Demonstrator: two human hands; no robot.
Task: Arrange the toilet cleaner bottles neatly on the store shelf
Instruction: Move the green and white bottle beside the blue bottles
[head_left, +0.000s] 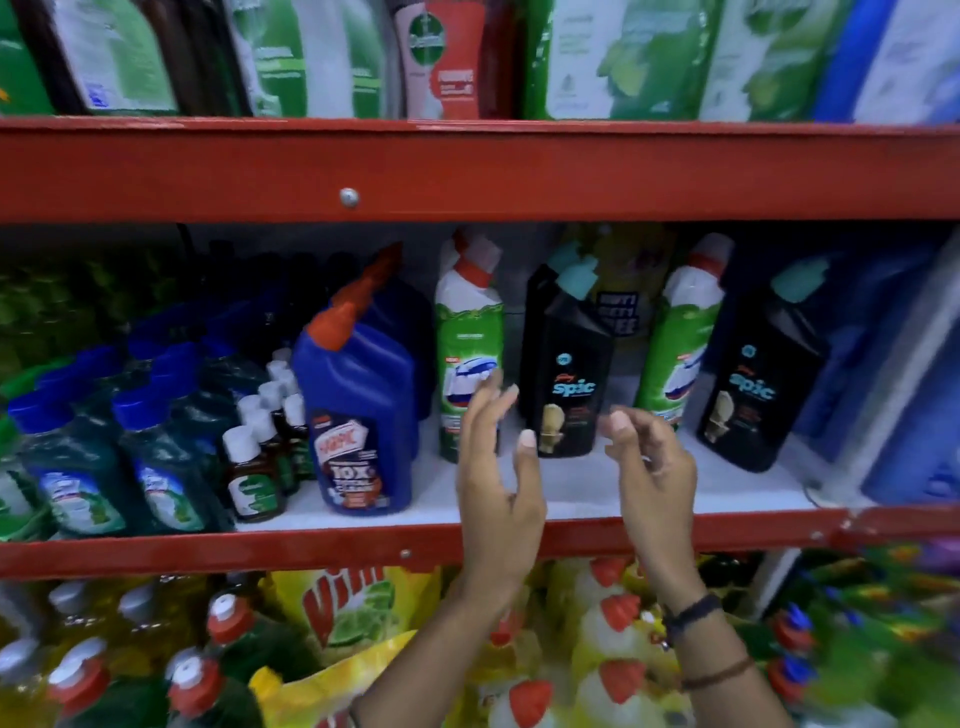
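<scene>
On the middle shelf stand angled-neck toilet cleaner bottles. From left: a blue bottle with an orange cap, a green and white bottle, a black bottle with a teal cap, a second green bottle and a second black bottle. My left hand is raised open in front of the first green bottle, fingers spread. My right hand hovers with curled fingers just right of the first black bottle. Neither hand holds anything.
Dark green bottles with blue caps and small brown bottles fill the shelf's left side. Blue containers stand at the right. A red shelf beam runs above. Yellow dish-wash pouches and bottles crowd the shelf below.
</scene>
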